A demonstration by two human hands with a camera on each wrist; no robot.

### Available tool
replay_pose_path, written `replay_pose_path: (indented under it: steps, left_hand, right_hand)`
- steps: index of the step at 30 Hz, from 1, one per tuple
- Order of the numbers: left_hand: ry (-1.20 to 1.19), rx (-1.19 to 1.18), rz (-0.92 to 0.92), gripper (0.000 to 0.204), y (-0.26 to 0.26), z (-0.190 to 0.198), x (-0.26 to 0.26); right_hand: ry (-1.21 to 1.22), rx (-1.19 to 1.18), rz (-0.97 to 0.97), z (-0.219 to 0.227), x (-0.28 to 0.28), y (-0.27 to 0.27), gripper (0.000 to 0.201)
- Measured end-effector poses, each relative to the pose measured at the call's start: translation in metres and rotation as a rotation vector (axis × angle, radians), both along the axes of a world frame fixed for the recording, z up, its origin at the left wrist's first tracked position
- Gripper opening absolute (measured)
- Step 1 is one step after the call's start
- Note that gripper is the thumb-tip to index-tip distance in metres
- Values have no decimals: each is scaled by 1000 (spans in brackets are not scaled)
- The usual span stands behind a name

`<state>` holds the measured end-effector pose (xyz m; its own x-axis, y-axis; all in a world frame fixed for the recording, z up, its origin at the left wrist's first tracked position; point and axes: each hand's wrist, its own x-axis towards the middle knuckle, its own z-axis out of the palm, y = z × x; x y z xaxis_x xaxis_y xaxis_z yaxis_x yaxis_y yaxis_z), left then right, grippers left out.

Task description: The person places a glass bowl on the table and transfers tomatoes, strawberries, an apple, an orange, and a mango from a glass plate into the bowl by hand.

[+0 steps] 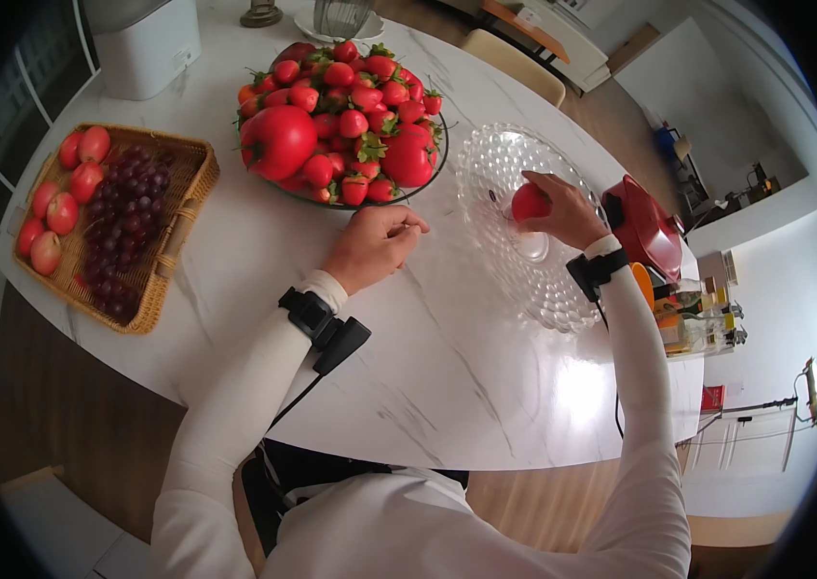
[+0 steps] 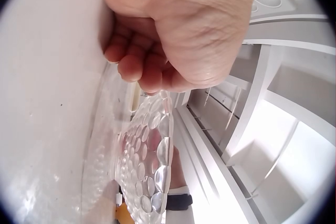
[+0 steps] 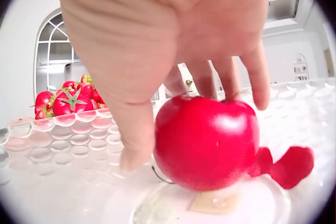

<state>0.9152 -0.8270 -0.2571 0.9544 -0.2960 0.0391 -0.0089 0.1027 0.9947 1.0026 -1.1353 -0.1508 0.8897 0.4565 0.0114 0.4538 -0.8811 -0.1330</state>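
My right hand (image 1: 568, 212) is at the clear bubbled glass plate (image 1: 563, 299), its thumb and fingers around a smooth red tomato (image 1: 530, 204). In the right wrist view the tomato (image 3: 207, 142) sits low over the plate's middle, with the thumb at its left and fingers behind its top; whether the thumb touches it is unclear. Beside it lies a small red piece (image 3: 294, 167). My left hand (image 1: 376, 249) rests on the white table, fingers loosely curled, holding nothing. Just beyond it stands a glass bowl (image 1: 442, 159) heaped with strawberries and larger red tomatoes.
A wicker tray (image 1: 198, 179) with dark grapes (image 1: 129, 227) and pinkish-red round fruits (image 1: 86, 180) is at the left. Right of the glass plate are a red lidded pot (image 1: 648, 227) and several bottles (image 1: 703, 318). A white appliance (image 1: 148, 53) stands at the back left.
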Motion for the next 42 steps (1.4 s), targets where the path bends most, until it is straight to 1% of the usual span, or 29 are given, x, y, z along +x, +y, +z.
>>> replay_pose_path:
  steps: [1,3,4,6,7,9,10,12,13,14,16,17,19,23,25,28,32,34,35,37,38,42]
  left_hand:
    - [-13,13,-6,19,1,1,0]
    - [-8,-2,0,19,0,-1,1]
    - [-3,-15,-8,19,0,-3,1]
    - [-8,-1,-12,18,0,-2,1]
    - [-20,16,-19,18,1,-1,2]
    - [3,13,-26,18,0,-2,1]
    - [22,3,-23,18,1,-2,1]
    - [39,-14,-19,18,2,0,0]
    - [58,-33,-18,18,2,0,0]
    - [58,-35,-10,18,2,1,-1]
    - [54,-9,-10,17,2,1,-1]
    - [56,-11,-8,17,3,1,-1]
    - [44,-16,-18,17,2,1,0]
    - [26,-6,-23,17,2,-2,1]
    - [26,-19,-29,16,2,-3,2]
    - [64,-44,-30,16,0,-1,0]
    - [48,-23,-33,15,1,0,-1]
    - [44,-22,-32,16,2,-1,0]
    - [44,-22,-36,16,2,-1,0]
    - [37,-2,-20,16,2,0,-1]
    - [36,-3,-24,16,2,0,0]
    - [24,-1,-13,17,2,-3,0]
  right_hand:
    - [2,-1,9,1,1,2,72]
    - [-135,-15,29,14,0,15,76]
    - [-131,-16,35,22,2,24,76]
    - [-244,87,91,36,1,59,81]
    - [-241,90,86,37,0,76,81]
    - [-122,294,261,34,-1,111,83]
    - [-154,281,325,26,0,125,82]
    - [-47,185,292,18,-1,145,81]
    - [-13,183,241,9,5,148,80]
    - [-12,182,250,8,5,151,80]
    - [64,178,186,7,6,156,79]
    - [66,177,188,5,7,157,79]
    - [38,307,220,-2,8,155,77]
    - [-39,323,234,-4,12,152,75]
    - [-27,390,233,-2,11,151,73]
    - [-2,414,276,11,4,152,73]
    - [27,402,237,21,1,143,73]
    - [99,340,180,27,-3,135,73]
    - [97,340,176,30,-6,129,73]
    - [131,420,170,36,-15,114,72]
    - [130,420,166,41,-20,105,72]
    - [188,577,8,58,-43,56,66]
